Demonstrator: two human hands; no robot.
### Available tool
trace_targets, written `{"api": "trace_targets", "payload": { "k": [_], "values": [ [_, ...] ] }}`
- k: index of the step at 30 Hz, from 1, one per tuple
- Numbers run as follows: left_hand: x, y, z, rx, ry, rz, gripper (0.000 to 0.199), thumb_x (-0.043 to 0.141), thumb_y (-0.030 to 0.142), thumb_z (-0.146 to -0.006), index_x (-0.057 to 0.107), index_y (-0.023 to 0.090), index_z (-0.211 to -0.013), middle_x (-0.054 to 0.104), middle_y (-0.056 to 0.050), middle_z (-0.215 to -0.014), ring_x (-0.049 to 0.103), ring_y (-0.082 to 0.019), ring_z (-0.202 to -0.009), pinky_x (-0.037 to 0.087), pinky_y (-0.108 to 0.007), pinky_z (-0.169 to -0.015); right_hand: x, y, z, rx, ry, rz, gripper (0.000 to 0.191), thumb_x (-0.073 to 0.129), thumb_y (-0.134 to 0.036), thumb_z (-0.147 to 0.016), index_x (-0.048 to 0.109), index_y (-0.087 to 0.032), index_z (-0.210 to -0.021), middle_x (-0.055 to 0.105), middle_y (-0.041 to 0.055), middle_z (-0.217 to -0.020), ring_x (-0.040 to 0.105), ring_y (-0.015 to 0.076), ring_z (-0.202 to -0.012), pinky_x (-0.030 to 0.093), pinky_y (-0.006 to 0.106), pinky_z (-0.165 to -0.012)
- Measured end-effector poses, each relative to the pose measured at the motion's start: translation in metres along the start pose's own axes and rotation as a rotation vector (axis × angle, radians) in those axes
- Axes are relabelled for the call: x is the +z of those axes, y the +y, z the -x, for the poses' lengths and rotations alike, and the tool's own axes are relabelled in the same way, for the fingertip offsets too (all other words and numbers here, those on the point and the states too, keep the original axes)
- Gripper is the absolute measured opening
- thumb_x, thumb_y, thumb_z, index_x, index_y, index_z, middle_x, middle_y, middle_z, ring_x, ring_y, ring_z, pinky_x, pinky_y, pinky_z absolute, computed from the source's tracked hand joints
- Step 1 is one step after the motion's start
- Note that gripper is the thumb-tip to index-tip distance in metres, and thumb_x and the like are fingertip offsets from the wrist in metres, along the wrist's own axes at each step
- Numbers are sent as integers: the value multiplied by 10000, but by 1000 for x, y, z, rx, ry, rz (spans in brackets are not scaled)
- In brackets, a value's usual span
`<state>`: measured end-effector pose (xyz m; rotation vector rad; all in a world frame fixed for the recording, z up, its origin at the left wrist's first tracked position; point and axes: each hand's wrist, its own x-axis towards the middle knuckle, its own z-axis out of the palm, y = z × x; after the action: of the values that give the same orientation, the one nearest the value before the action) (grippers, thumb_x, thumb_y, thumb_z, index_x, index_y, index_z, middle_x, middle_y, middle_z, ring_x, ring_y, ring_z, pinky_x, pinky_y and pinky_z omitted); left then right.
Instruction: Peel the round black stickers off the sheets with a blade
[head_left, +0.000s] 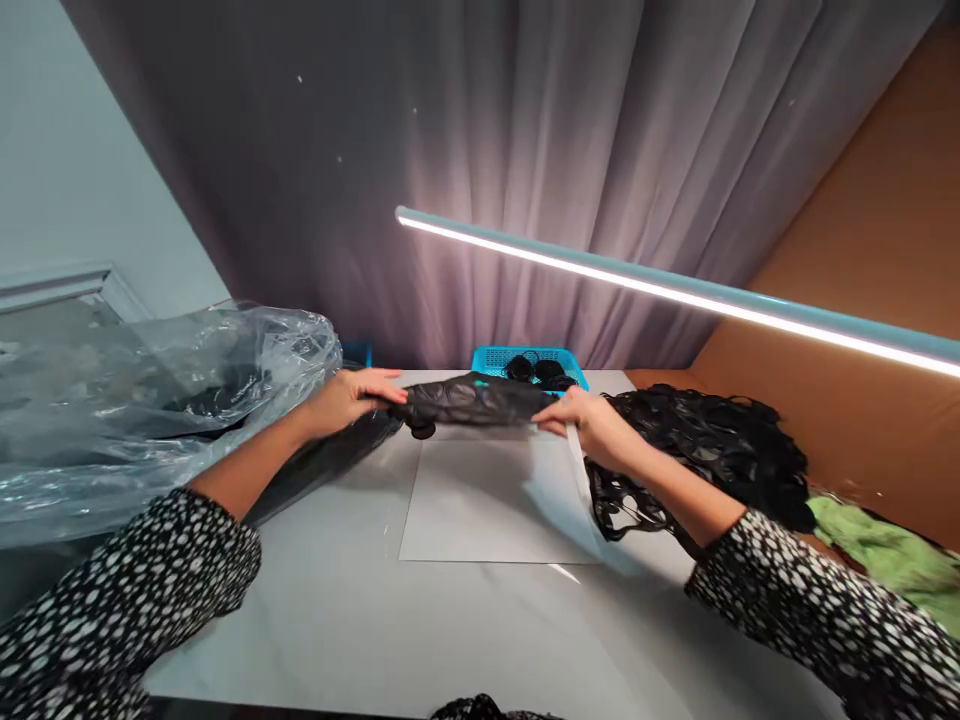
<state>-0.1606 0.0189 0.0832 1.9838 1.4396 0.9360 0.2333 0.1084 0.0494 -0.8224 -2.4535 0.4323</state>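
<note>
A dark, thin, crumpled piece (480, 400) is stretched between my two hands above the far part of the table. My left hand (349, 400) is closed on its left end, fingers pointing right. At its right end my right hand (589, 422) grips it with bent fingers, and a narrow white strip (576, 455) hangs by that hand. Below lies a flat white sheet (487, 505) on the pale table (375, 620). A small round black thing (423, 431) shows under the dark piece's left end. Motion blurs the dark piece, so its exact kind is unclear.
Clear plastic bags (262, 365) with dark contents fill the left side. Behind the hands stands a blue basket (491, 358) holding black coils. A heap of black strips (712, 440) lies right, beside a green cloth (877, 550). A lit tube lamp (637, 275) crosses above.
</note>
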Motion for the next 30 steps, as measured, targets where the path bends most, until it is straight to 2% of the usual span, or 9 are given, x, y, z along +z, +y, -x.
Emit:
{"api": "trace_targets", "payload": {
  "k": [4, 8, 11, 13, 16, 19, 22, 26, 30],
  "values": [
    [39, -25, 70, 7, -362, -161, 288, 603, 269, -827, 739, 275, -1081, 692, -29, -1187, 498, -272, -1292, 275, -472, -1136, 44, -2, 79, 40, -308, -177, 263, 626, -411, -885, 758, -251, -1048, 716, 108, -1000, 626, 248, -923, 515, 369, -802],
    [62, -41, 106, -122, -260, -162, 305, 462, 316, -948, 720, 222, -1082, 665, -54, -1220, 549, -262, -1225, 403, -371, -1046, 55, -3, 125, 178, -293, -356, 277, 605, -411, -906, 726, -225, -1070, 661, 126, -1197, 577, 271, -1153, 481, 418, -955],
    [79, -48, 93, -133, -55, -300, 386, 387, 372, -978, 702, 172, -1076, 674, -101, -1140, 619, -251, -1079, 466, -360, -959, 53, -4, 133, 287, -204, -382, 244, 532, -383, -949, 695, -205, -914, 656, 132, -1171, 581, 262, -1152, 472, 433, -954],
    [95, -53, 78, -88, -6, -396, 409, 358, 357, -983, 657, 163, -1183, 625, -124, -1235, 577, -261, -1152, 422, -412, -1019, 55, -6, 133, 292, -190, -361, 226, 544, -367, -940, 636, -200, -818, 634, 129, -1220, 541, 274, -1202, 449, 460, -975],
    [123, -55, 72, -24, -107, -420, 405, 482, 380, -946, 578, 251, -1318, 485, -65, -1445, 392, -262, -1366, 281, -444, -1134, 60, -10, 133, 255, -255, -328, 227, 586, -358, -913, 556, -205, -748, 597, 100, -1313, 470, 297, -1270, 409, 513, -1005],
    [144, -49, 91, -5, -251, -535, 489, 359, 279, -1010, 326, 333, -1495, 294, -15, -1569, 203, -271, -1461, 127, -562, -1158, 61, -10, 138, 262, -301, -331, 267, 587, -367, -913, 505, -207, -716, 576, 81, -1353, 452, 299, -1289, 391, 528, -1021],
    [151, -38, 119, -49, -242, -637, 543, 313, 251, -1018, 180, 350, -1535, 202, 2, -1597, 164, -283, -1469, 164, -548, -1159, 57, -9, 145, 295, -307, -361, 278, 583, -385, -914, 490, -210, -719, 555, 84, -1377, 437, 294, -1310, 380, 516, -1041],
    [145, -30, 123, -92, -133, -635, 470, 422, 319, -991, 392, 415, -1450, 367, 47, -1532, 260, -294, -1437, 245, -485, -1145, 53, -7, 146, 327, -287, -429, 282, 585, -408, -908, 494, -210, -729, 585, 116, -1331, 452, 291, -1300, 396, 485, -1037],
    [131, -46, 64, -222, 25, -574, 331, 409, 223, -989, 622, 256, -1240, 546, -61, -1350, 410, -282, -1319, 280, -490, -1110, 52, -8, 141, 389, -136, -523, 278, 516, -459, -930, 535, -215, -797, 616, 118, -1270, 540, 285, -1196, 436, 452, -989]
  ]
}}
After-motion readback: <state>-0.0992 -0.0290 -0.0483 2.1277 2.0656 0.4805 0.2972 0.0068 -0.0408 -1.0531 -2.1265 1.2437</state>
